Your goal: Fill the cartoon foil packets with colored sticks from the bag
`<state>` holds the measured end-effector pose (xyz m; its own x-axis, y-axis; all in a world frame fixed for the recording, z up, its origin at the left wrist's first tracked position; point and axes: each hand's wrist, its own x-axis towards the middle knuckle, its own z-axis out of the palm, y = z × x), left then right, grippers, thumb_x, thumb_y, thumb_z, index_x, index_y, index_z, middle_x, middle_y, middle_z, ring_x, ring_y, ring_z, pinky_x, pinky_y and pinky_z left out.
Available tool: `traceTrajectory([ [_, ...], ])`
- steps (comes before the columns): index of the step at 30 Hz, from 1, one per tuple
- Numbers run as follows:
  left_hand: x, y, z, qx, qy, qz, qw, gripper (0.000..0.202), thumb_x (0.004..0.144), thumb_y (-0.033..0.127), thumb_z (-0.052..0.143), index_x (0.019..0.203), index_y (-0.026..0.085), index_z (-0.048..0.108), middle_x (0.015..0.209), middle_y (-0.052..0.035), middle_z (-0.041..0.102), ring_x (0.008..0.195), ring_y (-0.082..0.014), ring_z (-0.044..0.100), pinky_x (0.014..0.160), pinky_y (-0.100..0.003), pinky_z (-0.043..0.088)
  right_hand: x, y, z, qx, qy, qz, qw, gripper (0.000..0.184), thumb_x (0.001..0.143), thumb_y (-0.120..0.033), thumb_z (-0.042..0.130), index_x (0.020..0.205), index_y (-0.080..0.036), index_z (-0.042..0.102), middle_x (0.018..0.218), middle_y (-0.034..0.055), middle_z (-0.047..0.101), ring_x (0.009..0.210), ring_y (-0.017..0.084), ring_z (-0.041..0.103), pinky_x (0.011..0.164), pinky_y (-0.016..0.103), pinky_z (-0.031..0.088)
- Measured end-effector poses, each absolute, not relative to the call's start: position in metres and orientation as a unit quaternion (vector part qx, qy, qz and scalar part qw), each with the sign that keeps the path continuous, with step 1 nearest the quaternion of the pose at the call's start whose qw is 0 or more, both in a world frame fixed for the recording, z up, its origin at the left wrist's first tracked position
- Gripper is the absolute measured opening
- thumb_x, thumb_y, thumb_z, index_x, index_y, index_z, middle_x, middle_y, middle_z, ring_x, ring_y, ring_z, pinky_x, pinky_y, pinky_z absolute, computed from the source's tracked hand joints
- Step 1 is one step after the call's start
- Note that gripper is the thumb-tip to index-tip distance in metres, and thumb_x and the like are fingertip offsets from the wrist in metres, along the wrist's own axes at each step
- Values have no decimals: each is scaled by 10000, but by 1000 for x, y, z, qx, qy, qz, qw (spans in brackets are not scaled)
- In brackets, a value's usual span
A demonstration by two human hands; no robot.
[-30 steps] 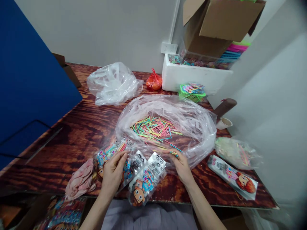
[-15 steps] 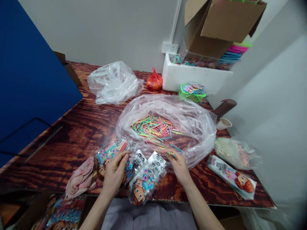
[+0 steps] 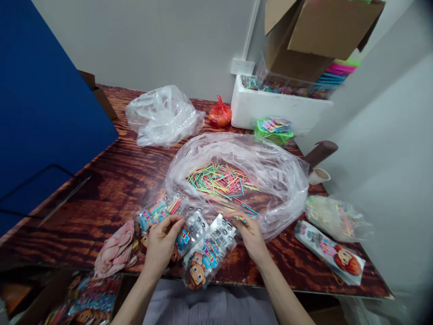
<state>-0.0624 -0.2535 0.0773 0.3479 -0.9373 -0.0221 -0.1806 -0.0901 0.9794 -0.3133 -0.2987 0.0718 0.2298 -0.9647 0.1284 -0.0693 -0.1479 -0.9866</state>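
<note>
Right hand point(image 3: 249, 234) and left hand point(image 3: 162, 237) have drawn slightly closer together, and the right fingertips now stand nearer the upper end of the front cartoon-printed pouch point(image 3: 209, 253), while the surrounding items hold their places. Effect on the work: the stick bundle point(image 3: 239, 219) is brought closer to that pouch, but remains in the right hand, and both hands retain their earlier roles. Right fingers: curled closely around the bundle, coloured ends exposed. Left fingers: thumb and index nearly meeting over the pouch group; whether they grip a film edge cannot be told. Clock positions are read from the centre of the open clear bag point(image 3: 293, 189), with 12 at the wall side of the desk point(image 3: 118, 176). Count: one front pouch, at 6 to 7 o'clock; one pouch partly behind it point(image 3: 196, 221); at least two stick-filled pouches point(image 3: 174, 206) at 7 to 8, overlapped, exact number hidden; one red-haired-figure pouch point(image 3: 345, 259) at 4; one pink cloth point(image 3: 115, 250) at 8; one crumpled clear bag point(image 3: 165, 117) at 11; one red bag of round orange items point(image 3: 220, 116) at 12; one green basket point(image 3: 275, 137) between 1 and 2; one paper cup point(image 3: 318, 177) at 3. Loose coloured sticks point(image 3: 219, 178) lie within the open bag, too many and too overlapped to count.
</note>
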Motion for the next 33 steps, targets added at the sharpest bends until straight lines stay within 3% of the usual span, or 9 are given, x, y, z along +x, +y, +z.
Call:
traceTrajectory([
  [5, -64, -254, 83, 606, -414, -409, 543, 256, 749, 390, 712, 878, 177, 651, 805, 2, 645, 777, -148, 584, 720, -221, 455, -312, -299, 70, -614, 420, -451, 493, 213, 933, -295, 539, 1047, -268, 717, 1077, 31, 713, 1038, 218, 620, 927, 340, 441],
  [8, -63, -253, 83, 608, -411, -414, 539, 255, 717, 388, 737, 812, 170, 644, 747, 10, 625, 714, -142, 570, 674, -219, 453, -312, -298, 67, -619, 418, -452, 488, 218, 926, -305, 543, 1044, -260, 720, 1071, 38, 715, 1040, 223, 619, 934, 342, 445],
  [11, -60, -251, 80, 626, -429, -381, 528, 232, 753, 395, 699, 761, 168, 655, 734, 6, 623, 704, -146, 566, 675, -230, 449, -310, -296, 68, -622, 413, -451, 489, 230, 924, -289, 532, 1047, -256, 723, 1061, 45, 717, 1042, 228, 620, 942, 352, 448],
  [22, -65, -250, 91, 599, -510, -364, 499, 246, 865, 360, 569, 928, 184, 729, 968, -58, 708, 956, -208, 628, 877, -294, 464, -304, -288, 85, -644, 398, -445, 478, 267, 909, -195, 502, 1033, -270, 727, 1058, 43, 711, 1024, 213, 622, 935, 343, 446],
  [33, -75, -247, 92, 556, -574, -372, 472, 238, 924, 317, 529, 974, 196, 728, 972, -63, 677, 968, -200, 613, 863, -301, 454, -300, -289, 83, -639, 403, -438, 487, 242, 915, -223, 526, 1041, -269, 727, 1072, 39, 716, 1048, 221, 622, 958, 352, 439],
])
